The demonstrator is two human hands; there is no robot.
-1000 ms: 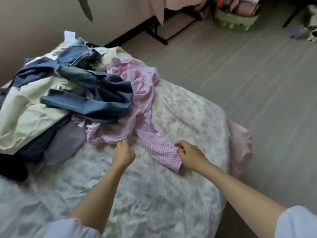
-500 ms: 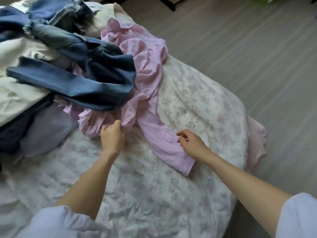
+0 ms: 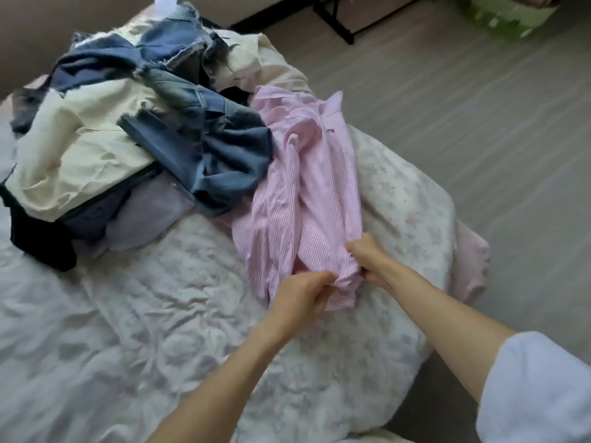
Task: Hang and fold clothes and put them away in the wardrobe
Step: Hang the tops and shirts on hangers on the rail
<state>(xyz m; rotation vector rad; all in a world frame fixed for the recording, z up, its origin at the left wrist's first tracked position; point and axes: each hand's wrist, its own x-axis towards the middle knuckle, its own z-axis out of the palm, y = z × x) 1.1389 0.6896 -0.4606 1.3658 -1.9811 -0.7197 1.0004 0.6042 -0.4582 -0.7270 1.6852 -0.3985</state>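
Both hands hold the pink striped shirt [image 3: 307, 187] on the bed [image 3: 160, 314].
The left hand [image 3: 300, 294] and right hand [image 3: 371, 260] pinch its near end, just right of the clothes pile [image 3: 128, 139].

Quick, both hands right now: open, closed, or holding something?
Left hand: closed, gripping the near end of the pink striped shirt.
Right hand: closed on the same shirt end.

Soft, even daylight fills the room, casting only faint shadows. The whole view is slightly blurred, worst toward the top corners. Wide-angle distortion bends the edges.
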